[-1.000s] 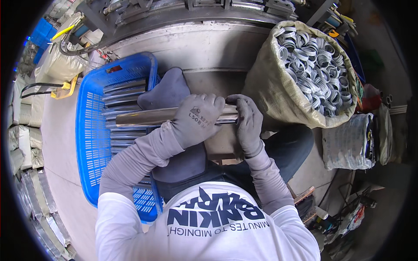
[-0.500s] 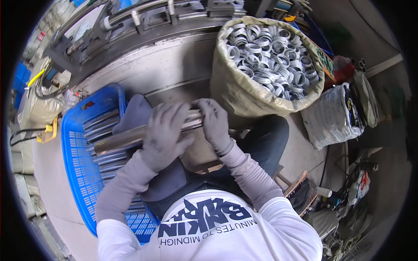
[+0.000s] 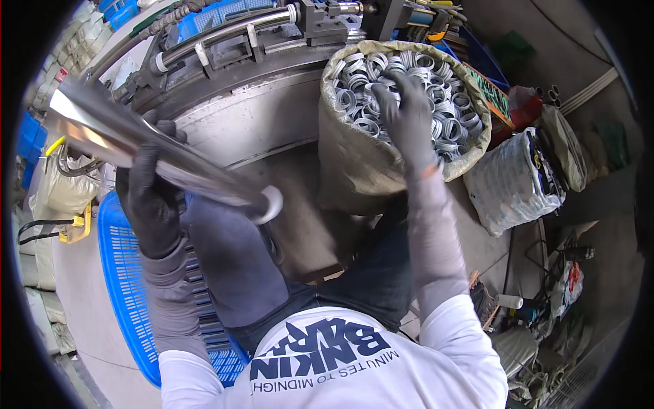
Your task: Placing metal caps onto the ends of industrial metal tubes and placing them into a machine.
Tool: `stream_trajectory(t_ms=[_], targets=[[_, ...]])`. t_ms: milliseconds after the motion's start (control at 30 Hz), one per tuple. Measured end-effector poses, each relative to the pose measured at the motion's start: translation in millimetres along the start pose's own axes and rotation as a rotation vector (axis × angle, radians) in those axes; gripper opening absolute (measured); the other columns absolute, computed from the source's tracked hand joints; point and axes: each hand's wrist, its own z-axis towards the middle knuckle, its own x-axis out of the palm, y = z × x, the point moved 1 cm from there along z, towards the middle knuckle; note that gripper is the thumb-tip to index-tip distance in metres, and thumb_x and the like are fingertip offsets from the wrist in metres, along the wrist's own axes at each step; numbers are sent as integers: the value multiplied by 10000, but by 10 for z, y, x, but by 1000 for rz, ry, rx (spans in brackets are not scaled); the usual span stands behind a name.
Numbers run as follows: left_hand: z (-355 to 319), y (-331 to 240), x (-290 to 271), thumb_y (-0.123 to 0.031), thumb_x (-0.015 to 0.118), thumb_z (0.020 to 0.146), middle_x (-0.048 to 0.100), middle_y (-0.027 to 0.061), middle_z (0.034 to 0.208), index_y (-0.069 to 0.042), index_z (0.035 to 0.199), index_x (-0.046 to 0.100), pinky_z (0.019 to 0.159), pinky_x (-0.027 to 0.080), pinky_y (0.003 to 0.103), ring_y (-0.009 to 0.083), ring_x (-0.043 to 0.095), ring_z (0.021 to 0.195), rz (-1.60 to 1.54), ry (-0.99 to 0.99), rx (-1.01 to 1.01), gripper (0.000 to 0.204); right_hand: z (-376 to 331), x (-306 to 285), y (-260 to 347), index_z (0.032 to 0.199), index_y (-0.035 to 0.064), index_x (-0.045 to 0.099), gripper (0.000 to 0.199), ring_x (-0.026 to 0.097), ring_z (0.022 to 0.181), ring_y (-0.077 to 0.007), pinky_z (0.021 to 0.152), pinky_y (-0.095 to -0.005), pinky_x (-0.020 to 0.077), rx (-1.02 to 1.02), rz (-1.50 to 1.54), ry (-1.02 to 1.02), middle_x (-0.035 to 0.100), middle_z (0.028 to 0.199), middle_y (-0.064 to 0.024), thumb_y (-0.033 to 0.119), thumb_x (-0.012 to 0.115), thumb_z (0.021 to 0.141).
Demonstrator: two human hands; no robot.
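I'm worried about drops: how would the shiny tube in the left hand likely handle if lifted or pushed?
The tube would probably roll when pushed, being round. It seems stiff, showing no sag in the left hand. Its smooth shine suggests it may be slippery.

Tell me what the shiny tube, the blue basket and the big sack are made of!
Tube: likely polished metal, since bright streaks reflect along it.
Basket: probably moulded plastic, smooth and blue, with neat slots.
Sack: maybe woven plastic or cloth; it looks creased and slightly glossy.

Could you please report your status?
Grey-gloved left hand gripping silver metal tube. Grey-gloved right hand over pale grey rings in beige sack. Nothing visibly blocking.
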Motion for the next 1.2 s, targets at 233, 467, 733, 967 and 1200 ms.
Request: stream_trajectory(t_ms=[233,467,733,967,1200], targets=[[-321,13,491,-193,836,736,659,133,950,-18,1212,660,825,524,452,320,663,896,834,532,256,537,566,463,-927,1231,109,769,416,649,1224,-399,1055,-474,527,105,-698,577,681,1349,-173,360,749,899],[-679,377,387,-245,843,717,682,169,1004,-47,1210,653,849,523,490,376,673,951,883,586,221,563,0,15,-239,986,51,734,141,662,1233,-404,1021,-484,557,-357,-153,-4,659,1377,-235,46,782,853],[-658,354,407,-245,837,719,686,142,991,-62,1186,658,821,530,479,353,679,937,848,565,225,533,-521,-250,462,1278,21,656,520,645,1292,-420,1063,-446,558,-273,195,232,607,1455,-256,-14,828,788],[-702,346,404,-267,828,731,689,134,1003,-68,1181,647,832,536,461,334,686,940,847,641,254,525,-745,-61,475,1587,-8,443,880,688,1170,-236,995,-344,567,127,608,808,626,1456,-167,-31,832,798],[-769,452,535,-238,831,741,688,150,1025,-40,1209,642,872,530,463,348,681,968,865,657,170,542,-1271,759,612,1240,-53,688,466,706,962,-227,933,-354,552,415,1105,135,728,1200,-157,336,462,1115]])
